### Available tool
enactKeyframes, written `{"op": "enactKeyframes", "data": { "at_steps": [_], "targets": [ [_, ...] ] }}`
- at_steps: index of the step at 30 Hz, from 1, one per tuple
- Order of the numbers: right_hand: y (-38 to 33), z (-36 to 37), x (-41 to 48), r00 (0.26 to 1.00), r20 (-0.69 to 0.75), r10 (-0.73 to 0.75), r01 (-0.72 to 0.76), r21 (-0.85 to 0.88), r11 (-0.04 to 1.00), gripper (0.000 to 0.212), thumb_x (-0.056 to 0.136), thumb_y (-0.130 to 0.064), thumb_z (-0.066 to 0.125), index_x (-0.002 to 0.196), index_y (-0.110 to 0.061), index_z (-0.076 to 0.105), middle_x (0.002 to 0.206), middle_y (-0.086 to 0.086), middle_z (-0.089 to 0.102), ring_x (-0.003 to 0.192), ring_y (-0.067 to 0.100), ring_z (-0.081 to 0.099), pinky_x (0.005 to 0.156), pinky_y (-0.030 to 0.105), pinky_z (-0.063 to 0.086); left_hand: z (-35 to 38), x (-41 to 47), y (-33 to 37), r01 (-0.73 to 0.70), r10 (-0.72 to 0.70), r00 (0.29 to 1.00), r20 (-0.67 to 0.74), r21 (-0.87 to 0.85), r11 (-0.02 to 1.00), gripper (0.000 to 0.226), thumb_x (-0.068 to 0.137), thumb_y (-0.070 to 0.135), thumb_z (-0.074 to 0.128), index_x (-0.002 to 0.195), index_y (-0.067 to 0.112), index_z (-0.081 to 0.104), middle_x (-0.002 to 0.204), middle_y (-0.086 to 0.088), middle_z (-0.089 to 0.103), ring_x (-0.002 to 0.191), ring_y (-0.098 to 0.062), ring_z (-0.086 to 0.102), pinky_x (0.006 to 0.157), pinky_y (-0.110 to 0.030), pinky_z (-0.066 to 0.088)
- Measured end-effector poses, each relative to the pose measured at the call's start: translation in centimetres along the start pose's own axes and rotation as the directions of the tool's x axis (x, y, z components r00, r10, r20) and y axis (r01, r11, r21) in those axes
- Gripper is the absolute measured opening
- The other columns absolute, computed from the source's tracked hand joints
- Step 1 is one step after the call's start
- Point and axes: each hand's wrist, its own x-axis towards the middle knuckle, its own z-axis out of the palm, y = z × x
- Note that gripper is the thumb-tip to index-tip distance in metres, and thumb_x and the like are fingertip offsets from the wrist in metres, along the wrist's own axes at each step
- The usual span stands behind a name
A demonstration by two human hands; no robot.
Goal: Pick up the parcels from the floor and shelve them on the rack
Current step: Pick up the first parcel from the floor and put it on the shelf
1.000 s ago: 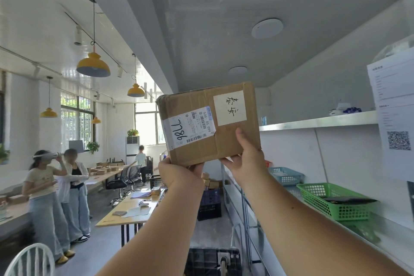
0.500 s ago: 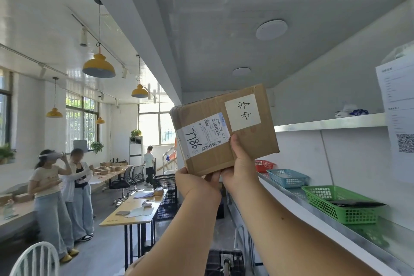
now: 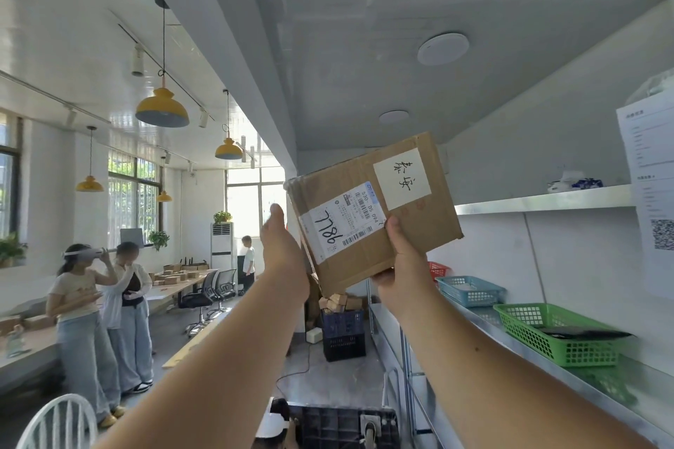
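A brown cardboard parcel (image 3: pixel 397 233) with a white shipping label marked 7786 and a white handwritten sticker is held up at head height, tilted with its right side raised. My right hand (image 3: pixel 405 266) grips its lower edge, thumb on the front face. My left hand (image 3: pixel 282 251) presses against its left side. The metal rack (image 3: pixel 547 199) runs along the right wall; its upper shelf is just right of the parcel.
On the rack's lower shelf stand a green basket (image 3: pixel 554 335), a blue basket (image 3: pixel 470 290) and a red basket (image 3: pixel 437 270). A dark crate (image 3: pixel 343 333) of small boxes stands on the floor ahead. Two people (image 3: pixel 98 317) stand at the left. A black cart (image 3: pixel 343 426) is below.
The parcel has moved right toward the rack and tilted more. My left hand has shifted from under the parcel to its left side.
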Motion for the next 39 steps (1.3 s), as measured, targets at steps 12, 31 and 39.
{"op": "enactKeyframes", "data": {
  "at_steps": [12, 31, 39],
  "targets": [
    [-1.8, -1.0, -0.3, 0.998, -0.048, -0.047, 0.036, -0.210, 0.977, 0.061, 0.072, -0.050, 0.089, 0.124, -0.034, 0.061, 0.118, 0.003, 0.077, 0.109, 0.029, 0.072, 0.093, 0.058, 0.060, -0.7, 0.1, 0.8, -0.100, 0.099, 0.993, 0.067, 0.006, 0.995, 0.070, 0.102, 0.052, 0.063, 0.160, 0.062, 0.026, 0.157, 0.001, 0.052, 0.130, -0.034, 0.062, 0.084, -0.052, 0.061],
    [-6.6, 0.2, 0.9, 0.983, 0.121, -0.136, 0.182, -0.636, 0.750, 0.092, 0.046, -0.061, 0.095, 0.126, -0.034, 0.059, 0.107, -0.004, 0.081, 0.092, 0.020, 0.080, 0.088, 0.052, 0.063, -2.5, 0.6, -3.2, 0.004, -0.127, 0.958, 0.255, 0.434, 0.901, 0.079, 0.100, 0.082, 0.021, 0.123, 0.029, 0.075, 0.105, -0.003, 0.085, 0.099, -0.025, 0.081, 0.098, -0.051, 0.059],
    [-7.3, 0.7, 1.3, 0.990, 0.144, -0.005, 0.091, -0.601, 0.794, 0.096, 0.062, -0.065, 0.083, 0.145, -0.025, 0.055, 0.132, 0.005, 0.073, 0.119, 0.030, 0.070, 0.106, 0.061, 0.051, -2.3, 1.2, -3.6, -0.121, 0.037, 0.964, 0.263, 0.309, 0.943, 0.062, 0.107, 0.066, 0.036, 0.143, 0.025, 0.065, 0.126, -0.010, 0.080, 0.117, -0.035, 0.075, 0.109, -0.058, 0.056]
  ]
}}
